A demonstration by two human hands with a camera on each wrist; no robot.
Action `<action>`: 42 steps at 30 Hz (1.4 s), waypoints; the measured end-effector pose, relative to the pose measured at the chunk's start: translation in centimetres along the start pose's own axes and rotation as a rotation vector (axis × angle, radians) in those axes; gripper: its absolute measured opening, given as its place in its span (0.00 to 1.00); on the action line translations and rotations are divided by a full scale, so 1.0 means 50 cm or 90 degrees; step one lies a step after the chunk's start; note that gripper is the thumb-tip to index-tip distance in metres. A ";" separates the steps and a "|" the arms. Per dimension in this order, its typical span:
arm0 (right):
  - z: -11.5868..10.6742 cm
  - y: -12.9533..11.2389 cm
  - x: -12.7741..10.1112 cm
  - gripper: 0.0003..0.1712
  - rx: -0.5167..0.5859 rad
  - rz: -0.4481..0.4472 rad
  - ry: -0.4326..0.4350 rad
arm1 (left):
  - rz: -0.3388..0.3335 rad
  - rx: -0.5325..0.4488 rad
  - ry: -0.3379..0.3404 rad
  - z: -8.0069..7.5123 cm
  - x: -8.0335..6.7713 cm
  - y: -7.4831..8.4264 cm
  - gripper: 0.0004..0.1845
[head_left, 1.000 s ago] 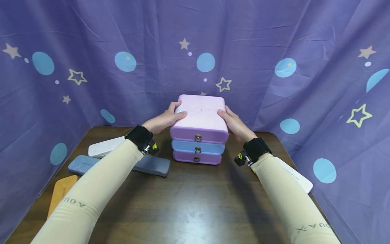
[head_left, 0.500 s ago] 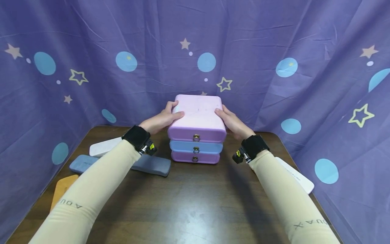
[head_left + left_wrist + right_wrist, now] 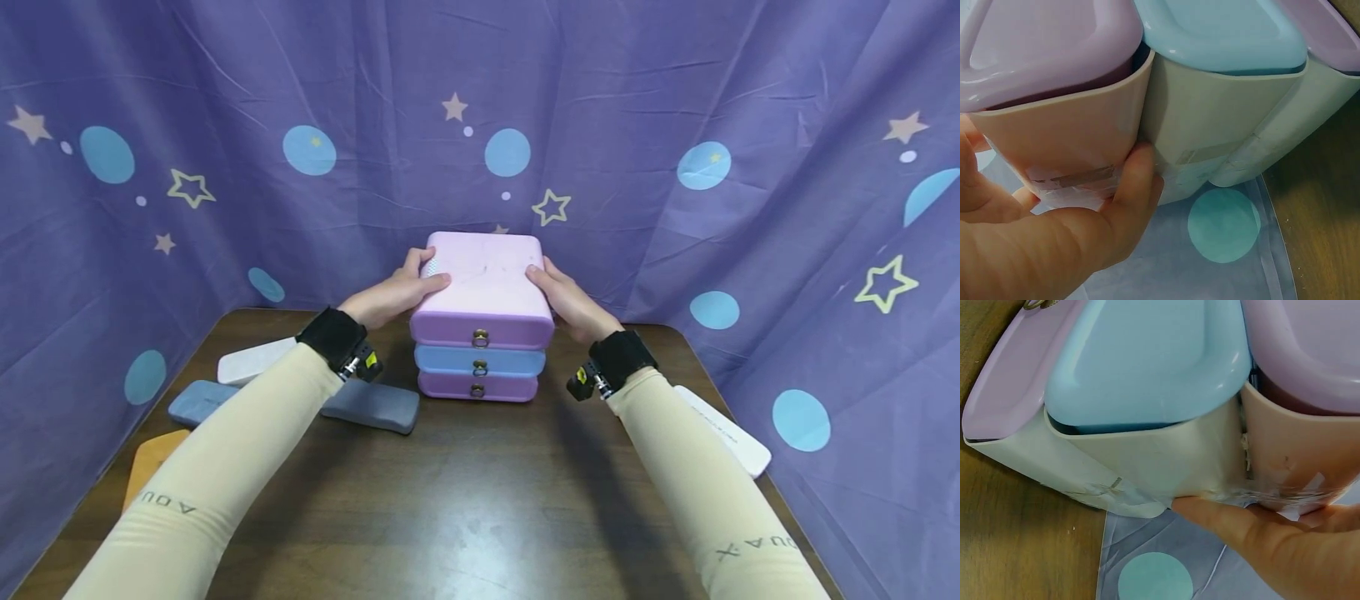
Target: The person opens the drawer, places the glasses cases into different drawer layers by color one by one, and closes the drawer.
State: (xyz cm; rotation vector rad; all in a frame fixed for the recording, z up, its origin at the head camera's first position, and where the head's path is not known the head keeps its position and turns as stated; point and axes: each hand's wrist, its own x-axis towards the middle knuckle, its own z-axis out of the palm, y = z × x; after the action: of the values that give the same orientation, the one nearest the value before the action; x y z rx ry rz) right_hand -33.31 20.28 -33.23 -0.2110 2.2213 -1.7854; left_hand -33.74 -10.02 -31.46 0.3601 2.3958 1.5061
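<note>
A three-tier drawer organizer stands upright on the table, with a pale pink top, purple, blue and purple drawer fronts, and a small ring pull on each. My left hand grips the top tier's left side, thumb over the upper edge. On the opposite side my right hand holds the same tier, thumb also on top. The left wrist view shows fingers round the peach shell of that tier. In the right wrist view a fingertip touches near the seam by the blue drawer. All three drawers are in their tiers.
On the left of the wooden table lie a white case, a blue-grey piece partly under my sleeve, and an orange flat piece. A white case lies at the right edge. Behind hangs a purple curtain.
The organizer has shifted slightly left, with both hands moving along with it. Their hold on its sides looks the same.
</note>
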 end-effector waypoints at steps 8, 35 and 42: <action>0.002 0.003 0.016 0.42 0.025 -0.019 -0.010 | -0.003 0.007 0.015 -0.005 -0.006 0.007 0.44; 0.017 0.002 -0.004 0.43 0.042 0.012 0.050 | -0.007 -0.080 0.002 -0.011 0.008 -0.023 0.46; 0.003 -0.021 -0.076 0.36 -0.009 -0.077 0.185 | 0.002 -0.027 0.004 -0.011 0.022 -0.019 0.45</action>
State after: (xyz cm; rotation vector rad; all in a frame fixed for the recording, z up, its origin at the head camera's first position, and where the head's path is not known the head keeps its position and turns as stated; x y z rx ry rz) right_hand -29.71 21.00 -31.76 -0.0950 2.4664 -1.9733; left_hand -35.02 -10.49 -32.21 0.3503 2.3648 1.5601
